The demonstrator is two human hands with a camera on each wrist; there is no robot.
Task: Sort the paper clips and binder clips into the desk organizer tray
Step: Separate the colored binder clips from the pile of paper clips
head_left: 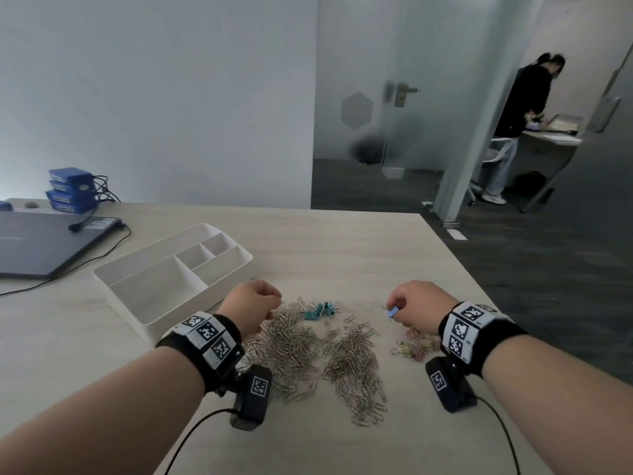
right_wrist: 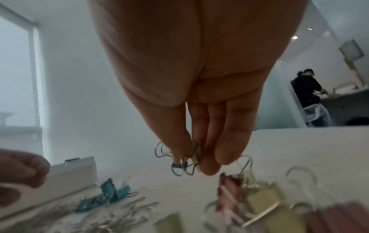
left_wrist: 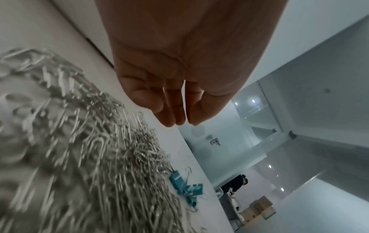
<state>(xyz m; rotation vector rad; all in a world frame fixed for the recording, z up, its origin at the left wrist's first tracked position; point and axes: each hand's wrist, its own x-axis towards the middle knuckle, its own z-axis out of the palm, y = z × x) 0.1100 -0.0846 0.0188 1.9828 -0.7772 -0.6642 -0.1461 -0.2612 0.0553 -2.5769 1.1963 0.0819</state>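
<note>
The paper clips [head_left: 308,351] lie in a near heap on the surface [head_left: 359,248]. Above them, the right hand [head_left: 416,305] pinches a blue binder clip [head_left: 392,313] in its fingers [right_wrist: 209,164]; the left hand [head_left: 251,305] hangs loosely curled, holding nothing. Keep the pinch firm and carry the clip left to the far tray [head_left: 113,269], choosing one compartment for binder clips only.

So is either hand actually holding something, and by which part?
The right hand pinches a blue binder clip by its wire handles, between thumb and fingers. It may hold a second one. The left hand holds nothing visible.
</note>
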